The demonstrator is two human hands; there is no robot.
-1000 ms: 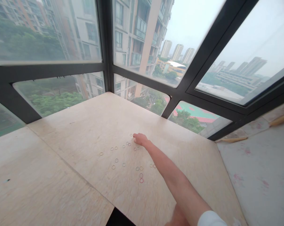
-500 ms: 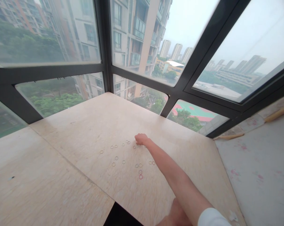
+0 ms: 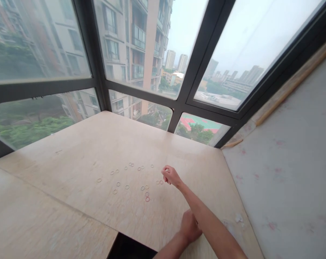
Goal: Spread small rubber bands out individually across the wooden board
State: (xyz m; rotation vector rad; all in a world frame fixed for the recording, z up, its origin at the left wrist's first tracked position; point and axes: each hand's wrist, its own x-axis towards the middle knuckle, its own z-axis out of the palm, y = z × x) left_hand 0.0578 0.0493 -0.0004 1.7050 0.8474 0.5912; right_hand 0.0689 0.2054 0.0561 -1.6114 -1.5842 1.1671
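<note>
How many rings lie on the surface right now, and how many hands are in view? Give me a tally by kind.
Rings: 18
Hands: 2 (right hand, left hand)
Total: 20
Any ring inside or hidden by a hand cannot be seen, so it is not counted.

No text, label, brand or number can be read here. No sign is legible beyond the clear, dark-framed glass windows either.

Dark window frame, apartment block and trees outside, flower-patterned wall at right
</note>
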